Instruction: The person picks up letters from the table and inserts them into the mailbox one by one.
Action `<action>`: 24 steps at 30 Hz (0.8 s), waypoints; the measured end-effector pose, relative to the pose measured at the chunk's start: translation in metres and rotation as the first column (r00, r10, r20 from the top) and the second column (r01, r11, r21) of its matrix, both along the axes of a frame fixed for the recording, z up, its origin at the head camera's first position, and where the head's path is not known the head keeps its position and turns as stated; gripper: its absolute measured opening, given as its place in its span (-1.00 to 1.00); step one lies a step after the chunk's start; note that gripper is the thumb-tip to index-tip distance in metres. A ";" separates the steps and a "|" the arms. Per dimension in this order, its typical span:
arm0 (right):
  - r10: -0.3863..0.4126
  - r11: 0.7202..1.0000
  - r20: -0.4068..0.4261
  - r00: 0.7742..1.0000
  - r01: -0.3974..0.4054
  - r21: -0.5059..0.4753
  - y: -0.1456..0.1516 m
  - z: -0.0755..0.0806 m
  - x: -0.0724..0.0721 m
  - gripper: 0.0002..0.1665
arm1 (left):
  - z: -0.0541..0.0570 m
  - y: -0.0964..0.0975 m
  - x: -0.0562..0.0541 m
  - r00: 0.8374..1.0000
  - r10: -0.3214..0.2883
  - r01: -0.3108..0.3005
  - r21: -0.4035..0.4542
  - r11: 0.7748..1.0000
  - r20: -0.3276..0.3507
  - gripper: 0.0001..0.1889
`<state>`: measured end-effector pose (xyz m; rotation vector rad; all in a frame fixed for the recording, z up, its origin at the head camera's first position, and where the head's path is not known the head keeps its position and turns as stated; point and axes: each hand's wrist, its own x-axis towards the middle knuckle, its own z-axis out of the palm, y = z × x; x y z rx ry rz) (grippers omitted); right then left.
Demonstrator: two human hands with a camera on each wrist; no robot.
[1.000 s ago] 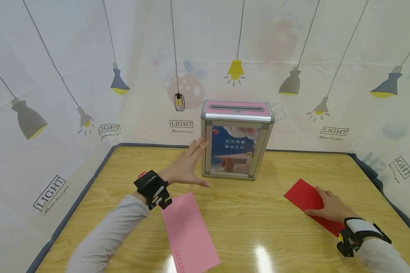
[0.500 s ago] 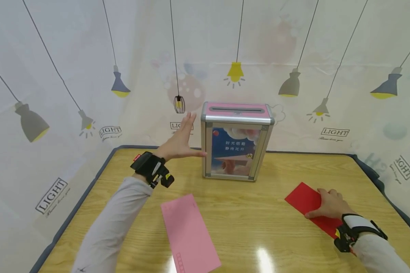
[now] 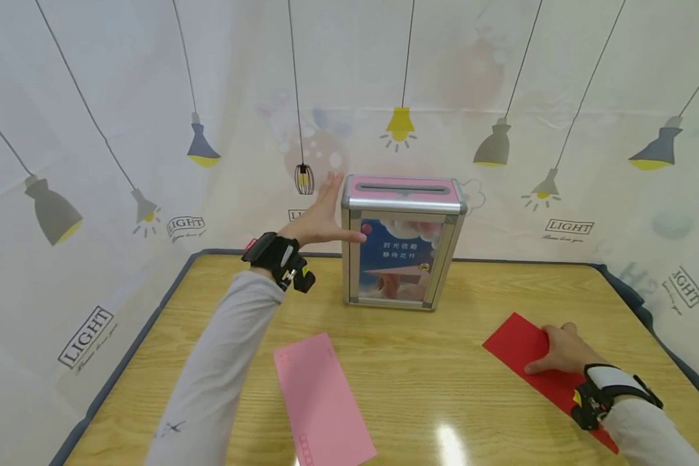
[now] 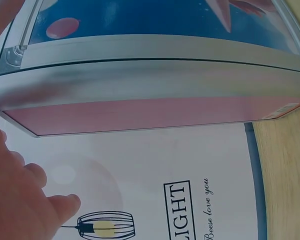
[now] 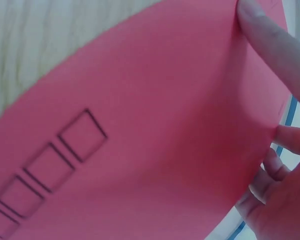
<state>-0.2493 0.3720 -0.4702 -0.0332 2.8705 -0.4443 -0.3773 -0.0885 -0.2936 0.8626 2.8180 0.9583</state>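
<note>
My left hand (image 3: 321, 223) is raised at the upper left side of a silver-framed letter box (image 3: 404, 206), fingers spread. Its thumb overlaps the box's front in the head view; whether it touches is unclear. In the left wrist view the box (image 4: 140, 112) spans the top, with the fingers of the left hand (image 4: 17, 192) beside it. At the right, my right hand (image 3: 566, 349) holds a red envelope (image 3: 515, 340) between thumb and fingers. The right wrist view shows this envelope (image 5: 155, 115) bowed, with a row of printed squares; the thumb lies on its face.
A pink envelope (image 3: 326, 401) lies flat on the wooden table (image 3: 437, 369), left of centre. The box has a slot (image 3: 404, 188) in its pink top and a small lock (image 3: 424, 266) on its front. A lamp-patterned cloth (image 3: 239, 129) hangs behind and along the sides.
My left hand has risen, then shifted right to the box's upper left side. The right hand stays nearly in place; the red envelope's lower end now shows past the wrist.
</note>
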 end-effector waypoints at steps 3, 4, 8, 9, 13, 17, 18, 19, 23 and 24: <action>0.004 1.000 0.016 1.000 -0.004 -0.028 0.001 0.001 -0.002 0.21 | 0.001 0.003 -0.005 1.000 0.004 -0.004 0.010 1.000 0.010 0.31; 0.013 0.999 0.016 1.000 -0.012 -0.036 0.001 0.002 -0.002 0.18 | 0.002 0.004 -0.006 1.000 0.002 -0.003 0.012 1.000 0.009 0.30; 0.041 0.997 0.033 0.999 -0.039 -0.069 0.002 0.005 -0.004 0.04 | 0.003 0.009 -0.014 1.000 -0.001 0.001 0.034 0.999 0.002 0.31; 0.047 0.996 0.039 0.998 -0.044 -0.078 0.002 0.005 -0.004 0.01 | 0.003 0.010 -0.015 1.000 -0.001 0.001 0.041 0.999 0.003 0.32; 0.057 0.994 0.058 0.997 -0.051 -0.092 0.004 0.007 -0.006 -0.09 | 0.005 0.013 -0.020 1.000 0.014 -0.015 0.065 0.998 0.025 0.33; 0.069 0.993 0.057 0.996 -0.063 -0.099 0.006 0.008 -0.008 -0.23 | 0.005 0.014 -0.023 0.999 0.018 -0.022 0.102 0.995 0.044 0.34; 0.070 0.992 0.058 0.996 -0.063 -0.107 0.006 0.008 -0.008 -0.28 | 0.004 0.015 -0.025 0.999 0.007 -0.014 0.129 0.992 0.053 0.33; 0.068 0.992 0.059 0.996 -0.061 -0.114 0.005 0.009 -0.008 -0.32 | 0.004 0.015 -0.026 0.998 -0.011 0.000 0.162 0.987 0.062 0.32; 0.071 0.981 0.065 0.995 -0.058 -0.187 0.002 0.013 -0.007 -0.55 | 0.001 0.016 -0.032 0.990 -0.112 0.080 0.306 0.949 0.087 0.19; 0.075 0.976 0.068 0.995 -0.059 -0.212 0.001 0.015 -0.007 -0.60 | 0.000 0.016 -0.033 0.988 -0.129 0.095 0.326 0.941 0.085 0.15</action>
